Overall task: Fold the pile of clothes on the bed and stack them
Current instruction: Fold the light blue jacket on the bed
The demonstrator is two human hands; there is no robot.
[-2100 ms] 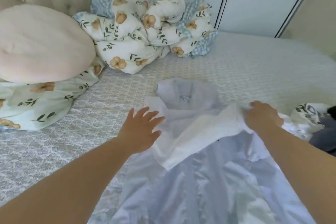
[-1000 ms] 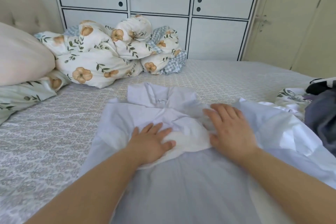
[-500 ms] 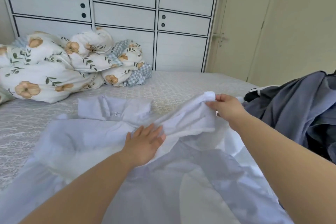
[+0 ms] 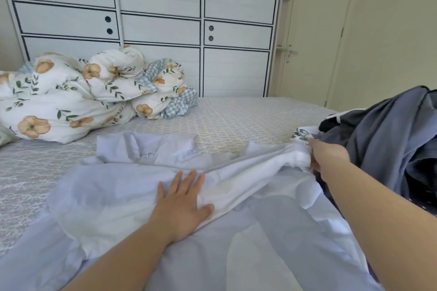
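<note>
The right hand [image 4: 327, 157] now draws the sleeve [image 4: 250, 170] farther right, fingers pinching its end. The left hand [image 4: 183, 205] presses flat on the pale shirt [image 4: 212, 255], which lies lengthwise near-to-far on the bed [image 4: 236, 118], collar far.

White wardrobe [image 4: 160, 26] w/ dark-lined panels & round finger holes fills the back wall. Cream door [image 4: 314, 38] w/ handle to its right, cream wall [image 4: 397, 30] beside. Soft daylight, patterned bed cover [image 4: 236, 120].
</note>
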